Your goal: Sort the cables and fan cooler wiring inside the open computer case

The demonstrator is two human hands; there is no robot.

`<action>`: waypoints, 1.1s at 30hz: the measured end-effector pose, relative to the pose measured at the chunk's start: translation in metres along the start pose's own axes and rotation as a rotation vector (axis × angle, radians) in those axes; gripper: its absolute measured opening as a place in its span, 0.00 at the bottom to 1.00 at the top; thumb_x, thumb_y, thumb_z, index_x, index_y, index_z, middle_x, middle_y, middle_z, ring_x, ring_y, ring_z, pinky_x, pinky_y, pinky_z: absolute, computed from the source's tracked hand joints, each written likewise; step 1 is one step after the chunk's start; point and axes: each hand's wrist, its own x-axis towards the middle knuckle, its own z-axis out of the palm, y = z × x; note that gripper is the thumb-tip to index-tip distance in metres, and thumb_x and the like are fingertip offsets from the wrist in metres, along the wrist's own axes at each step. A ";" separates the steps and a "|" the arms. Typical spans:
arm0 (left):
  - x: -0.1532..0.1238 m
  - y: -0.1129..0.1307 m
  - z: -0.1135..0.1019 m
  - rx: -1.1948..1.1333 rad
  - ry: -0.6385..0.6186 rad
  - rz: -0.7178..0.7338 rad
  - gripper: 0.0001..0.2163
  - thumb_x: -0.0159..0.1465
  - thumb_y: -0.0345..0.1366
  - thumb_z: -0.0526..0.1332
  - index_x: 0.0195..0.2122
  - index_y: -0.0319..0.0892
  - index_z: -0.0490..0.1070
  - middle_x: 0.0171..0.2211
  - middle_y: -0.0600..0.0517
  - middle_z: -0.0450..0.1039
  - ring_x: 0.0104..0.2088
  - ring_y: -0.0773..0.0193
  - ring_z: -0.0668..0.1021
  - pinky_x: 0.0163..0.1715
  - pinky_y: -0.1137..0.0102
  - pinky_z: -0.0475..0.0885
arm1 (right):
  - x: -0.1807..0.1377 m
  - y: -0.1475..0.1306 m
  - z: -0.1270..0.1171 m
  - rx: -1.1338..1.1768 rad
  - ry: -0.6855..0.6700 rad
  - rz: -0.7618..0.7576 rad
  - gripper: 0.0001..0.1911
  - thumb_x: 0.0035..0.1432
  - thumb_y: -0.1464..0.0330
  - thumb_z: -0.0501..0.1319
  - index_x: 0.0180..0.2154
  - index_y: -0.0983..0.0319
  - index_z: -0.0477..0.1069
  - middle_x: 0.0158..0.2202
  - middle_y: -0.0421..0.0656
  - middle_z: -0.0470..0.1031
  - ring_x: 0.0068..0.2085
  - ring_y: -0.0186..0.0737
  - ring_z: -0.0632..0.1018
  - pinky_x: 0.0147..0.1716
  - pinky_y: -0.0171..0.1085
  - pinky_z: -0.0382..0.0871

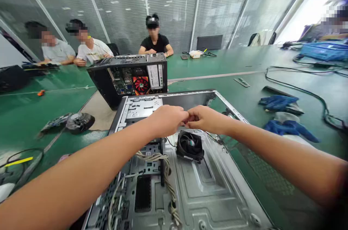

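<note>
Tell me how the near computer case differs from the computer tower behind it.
The near computer case lies flat; the computer tower stands on edge. The near computer case shows mostly bare silver metal inside, while the computer tower shows a circuit board. The near computer case holds a black fan, the computer tower a red fan. Both are open-sided.

You had no legible text in view. Beyond your grip, the white label (156, 76) on the upright tower (119, 82) carried print too small to read; just nearer than your grip, the hub sticker (191, 143) on the black fan (185, 148) was likewise unreadable.
</note>
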 end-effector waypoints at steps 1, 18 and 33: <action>0.000 0.000 0.000 -0.009 -0.001 0.000 0.05 0.62 0.32 0.56 0.36 0.42 0.70 0.32 0.52 0.71 0.31 0.62 0.74 0.27 0.68 0.61 | 0.000 0.000 0.000 -0.004 0.008 0.000 0.08 0.48 0.67 0.59 0.31 0.63 0.72 0.24 0.37 0.67 0.26 0.32 0.64 0.26 0.34 0.56; 0.001 0.000 -0.002 -0.028 -0.027 -0.008 0.04 0.62 0.32 0.57 0.35 0.42 0.71 0.33 0.51 0.72 0.30 0.64 0.74 0.27 0.69 0.62 | 0.002 -0.002 0.001 -0.002 -0.009 -0.014 0.09 0.48 0.67 0.58 0.32 0.64 0.73 0.24 0.37 0.69 0.26 0.32 0.65 0.27 0.34 0.56; 0.000 0.000 -0.003 -0.010 -0.014 -0.009 0.05 0.63 0.33 0.56 0.36 0.42 0.71 0.33 0.51 0.72 0.30 0.64 0.74 0.27 0.70 0.61 | 0.003 -0.001 0.000 -0.018 -0.023 -0.026 0.08 0.49 0.67 0.58 0.31 0.63 0.72 0.23 0.36 0.64 0.25 0.32 0.62 0.27 0.34 0.55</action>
